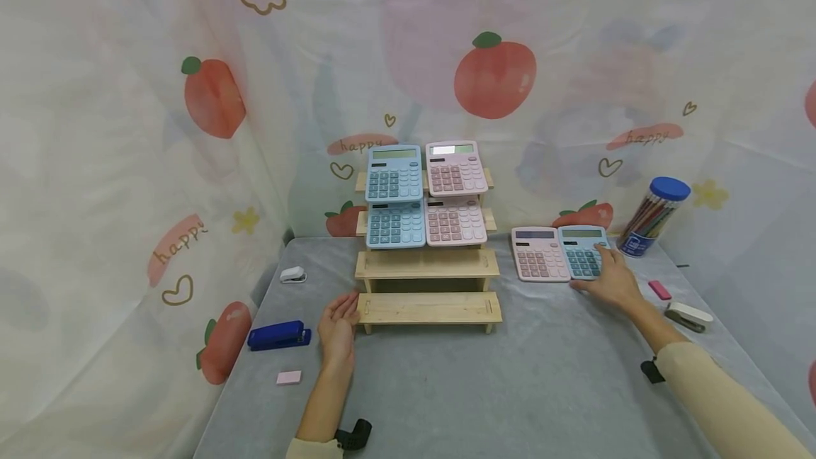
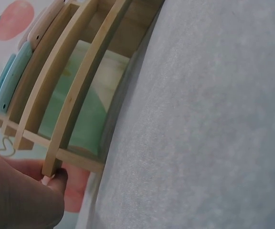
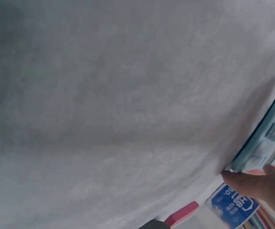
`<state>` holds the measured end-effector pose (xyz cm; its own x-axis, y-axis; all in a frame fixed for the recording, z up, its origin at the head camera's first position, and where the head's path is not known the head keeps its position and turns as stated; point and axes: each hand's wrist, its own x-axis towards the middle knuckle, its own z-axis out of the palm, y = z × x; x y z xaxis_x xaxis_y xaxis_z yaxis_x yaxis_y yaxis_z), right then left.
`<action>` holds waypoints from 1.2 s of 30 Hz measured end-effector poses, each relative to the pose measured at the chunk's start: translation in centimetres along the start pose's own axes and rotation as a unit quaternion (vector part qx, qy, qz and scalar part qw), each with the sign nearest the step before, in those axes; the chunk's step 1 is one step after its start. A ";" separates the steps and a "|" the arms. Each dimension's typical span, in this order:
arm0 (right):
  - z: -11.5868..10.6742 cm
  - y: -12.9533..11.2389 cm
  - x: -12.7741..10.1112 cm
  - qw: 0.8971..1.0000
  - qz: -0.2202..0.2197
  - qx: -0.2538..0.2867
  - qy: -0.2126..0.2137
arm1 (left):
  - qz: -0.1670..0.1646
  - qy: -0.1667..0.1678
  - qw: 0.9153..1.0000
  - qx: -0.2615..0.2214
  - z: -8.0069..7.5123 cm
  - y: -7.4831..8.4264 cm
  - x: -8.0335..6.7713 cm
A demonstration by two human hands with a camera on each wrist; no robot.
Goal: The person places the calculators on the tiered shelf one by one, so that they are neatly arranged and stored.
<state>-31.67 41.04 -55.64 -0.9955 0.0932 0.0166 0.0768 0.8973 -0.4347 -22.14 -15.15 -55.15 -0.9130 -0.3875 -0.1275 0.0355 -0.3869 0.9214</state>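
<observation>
A tiered wooden rack (image 1: 430, 309) stands on the grey cloth, with two blue and two pink calculators leaning on its upper steps. My left hand (image 1: 338, 328) pinches the left end of the lowest step; the thumb and a finger meet around the board (image 2: 56, 157) in the left wrist view. To the right of the rack, a pink calculator (image 1: 540, 255) and a blue calculator (image 1: 581, 250) lie side by side. My right hand (image 1: 613, 278) holds the blue one across its lower end, thumb near one bottom corner and fingers at its right side. In the right wrist view that calculator (image 3: 266, 133) shows only partly.
A blue-lidded jar of pencils (image 1: 647, 218) leans at the back right. Near it lie a red eraser (image 1: 659, 290) and a white stapler (image 1: 688, 317). On the left are a small white stapler (image 1: 293, 275), a blue stapler (image 1: 279, 336) and a pink eraser (image 1: 289, 377).
</observation>
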 end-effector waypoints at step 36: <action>-0.2 -1.8 -1.5 0.994 -0.008 0.055 0.092 | -0.005 -0.002 1.000 0.002 0.0 0.1 0.1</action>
<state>-30.26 39.38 -54.74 -0.9687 0.1662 0.1843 0.0447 0.8474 -0.5290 -22.20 -15.22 -55.10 -0.9151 -0.3797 -0.1358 0.0244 -0.3883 0.9212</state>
